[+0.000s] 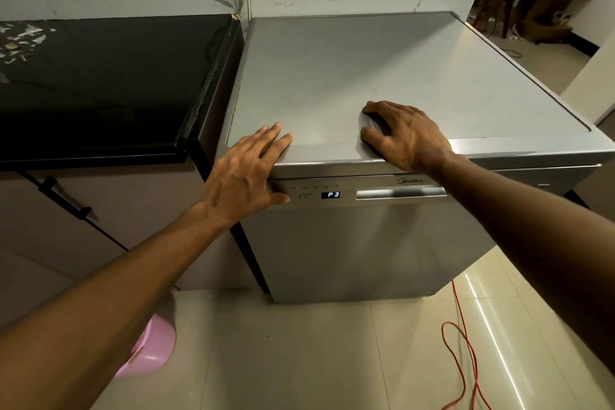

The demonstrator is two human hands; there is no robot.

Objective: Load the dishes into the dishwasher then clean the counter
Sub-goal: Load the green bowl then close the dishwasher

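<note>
A silver dishwasher [366,243] stands with its door closed, and its display [330,195] reads P3. My left hand [243,173] lies over the front left edge of the machine's top. Its fingers are straight on the top, and its thumb touches the control panel left of the display. My right hand [406,133] rests on the grey top [382,70] near the front edge, fingers bent, holding nothing. The door handle [401,192] sits below my right wrist. No dishes are in view.
A black counter [109,83] adjoins the dishwasher on the left, with white scraps [20,40] at its far left corner. A pink plastic item [153,349] lies on the tiled floor under my left arm. A red cable [466,343] snakes across the floor at right.
</note>
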